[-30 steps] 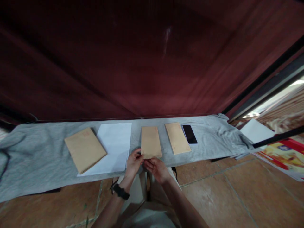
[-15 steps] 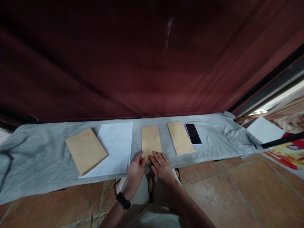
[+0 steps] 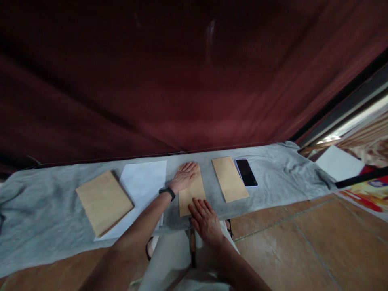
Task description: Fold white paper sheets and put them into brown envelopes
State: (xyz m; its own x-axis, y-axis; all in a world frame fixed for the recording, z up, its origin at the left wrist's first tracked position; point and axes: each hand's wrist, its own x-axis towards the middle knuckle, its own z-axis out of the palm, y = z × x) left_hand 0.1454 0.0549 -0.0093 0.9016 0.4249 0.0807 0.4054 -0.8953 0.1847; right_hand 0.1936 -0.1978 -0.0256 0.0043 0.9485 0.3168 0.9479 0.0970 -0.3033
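A brown paper envelope (image 3: 191, 195) lies lengthwise in front of me on a grey cloth (image 3: 273, 178). Across its far end my left hand (image 3: 184, 177) rests flat, fingers stretched to the right; a dark band circles that wrist. My right hand (image 3: 206, 220) lies with its fingers extended on the near right corner of the same envelope. Another brown envelope (image 3: 230, 179) sits to the right, close beside a dark-screened phone (image 3: 246, 173). To the left, a stack of larger-looking brown envelopes (image 3: 104, 202) partly covers white paper sheets (image 3: 144, 182).
The cloth covers a long narrow surface against a dark red hanging sheet (image 3: 169, 101). At the right stand a dark metal bar (image 3: 360, 178), a white panel (image 3: 339, 163) and a colourful printed package (image 3: 363, 196). Brown floor tiles (image 3: 281, 242) show below the near edge.
My left hand has moved from the envelope's near left corner up to its far end and now lies flat there. My right hand stays near the close edge, slightly lower.
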